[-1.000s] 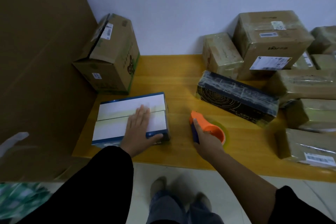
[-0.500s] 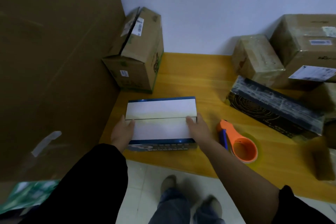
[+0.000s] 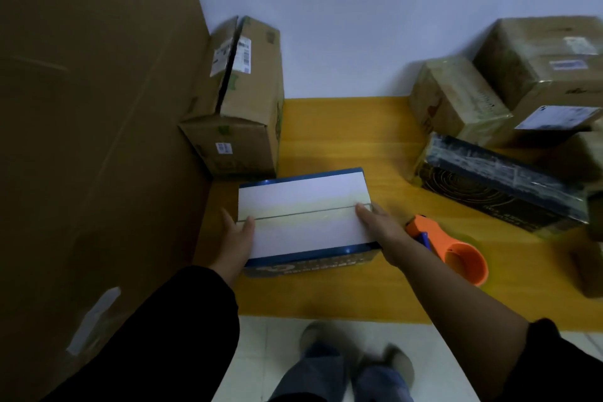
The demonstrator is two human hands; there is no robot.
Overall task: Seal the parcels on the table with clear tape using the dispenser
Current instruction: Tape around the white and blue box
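Observation:
A flat parcel (image 3: 303, 206) with a white top, blue edges and a seam across its middle lies on the yellow table (image 3: 342, 127), near the front edge. My left hand (image 3: 239, 238) grips its left end, thumb over the top edge. My right hand (image 3: 380, 227) grips its right end, with the fingertips on the top at the seam. The orange tape dispenser (image 3: 456, 251) with its clear roll lies on the table just right of my right wrist, and no hand holds it.
A tall brown carton (image 3: 248, 101) stands behind the parcel at the left. A large cardboard sheet (image 3: 91, 140) walls off the left side. A black taped box (image 3: 499, 186) and several brown taped parcels (image 3: 456, 101) crowd the right. My feet show below the table edge.
My right hand let go of the dispenser and moved to the parcel's right end. My left hand slid from the top to the left end. The parcel has turned slightly.

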